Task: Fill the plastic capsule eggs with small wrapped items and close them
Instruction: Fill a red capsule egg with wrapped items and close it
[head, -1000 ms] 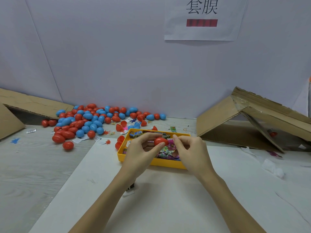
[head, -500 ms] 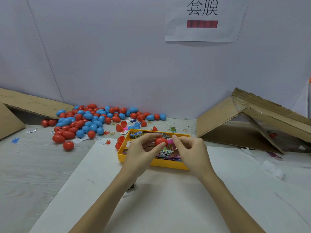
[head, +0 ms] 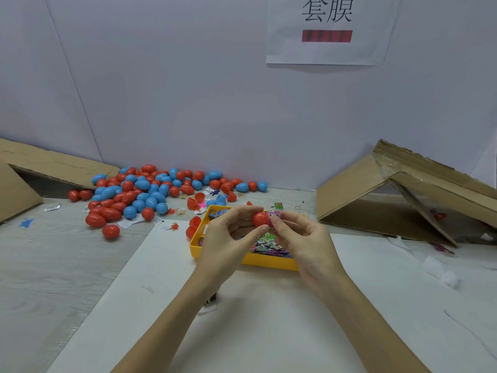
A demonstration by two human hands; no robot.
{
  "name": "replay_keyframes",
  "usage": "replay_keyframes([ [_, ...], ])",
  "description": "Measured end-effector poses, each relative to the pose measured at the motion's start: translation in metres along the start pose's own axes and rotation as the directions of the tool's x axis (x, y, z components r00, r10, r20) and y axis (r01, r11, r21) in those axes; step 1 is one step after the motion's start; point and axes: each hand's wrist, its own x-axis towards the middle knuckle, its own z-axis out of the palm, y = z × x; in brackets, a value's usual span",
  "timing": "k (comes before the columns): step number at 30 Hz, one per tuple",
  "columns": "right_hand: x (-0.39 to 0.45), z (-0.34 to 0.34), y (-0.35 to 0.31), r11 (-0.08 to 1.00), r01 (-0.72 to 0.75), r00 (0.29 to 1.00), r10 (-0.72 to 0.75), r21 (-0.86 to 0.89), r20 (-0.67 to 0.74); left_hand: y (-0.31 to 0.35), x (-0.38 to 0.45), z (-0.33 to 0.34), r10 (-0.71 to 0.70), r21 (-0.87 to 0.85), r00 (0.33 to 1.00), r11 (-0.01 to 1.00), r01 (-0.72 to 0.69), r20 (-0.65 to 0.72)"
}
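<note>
Both forearms were bare to the frame's lower edge, with no sleeves in view. The left hand and right hand showed short, unpainted nails and ungloved fingers.

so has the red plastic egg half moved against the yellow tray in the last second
No. The red plastic egg half, held between the left hand and right hand, sits over the same far part of the yellow plastic tray.

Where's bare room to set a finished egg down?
Free: the white sheet near side of the yellow tray, and the grey table left of the sheet. Crowded: the egg pile far left, scraps behind the tray, cardboard right.
</note>
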Motion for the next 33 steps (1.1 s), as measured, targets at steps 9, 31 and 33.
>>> replay_keyframes([
  [9, -0.0029, 0.0019, -0.0034, 1.000, 0.013, 1.000, -0.013, 0.007, 0.004, 0.0030, -0.0004, -0.0003, -0.015, -0.001, 1.000, 1.000, 0.015, 0.005],
  [31, -0.0074, 0.0043, -0.0070, 0.958, -0.211, 0.976, 0.196, 0.195, 0.094, 0.0055, -0.0027, 0.0011, 0.141, 0.179, 0.990, 0.974, -0.139, 0.003],
  [33, -0.0074, 0.0041, -0.0081, 0.931, -0.262, 0.963, 0.237, 0.253, 0.124, 0.0056, -0.0029, 0.0007, 0.175, 0.198, 0.984, 0.965, -0.172, 0.000],
])
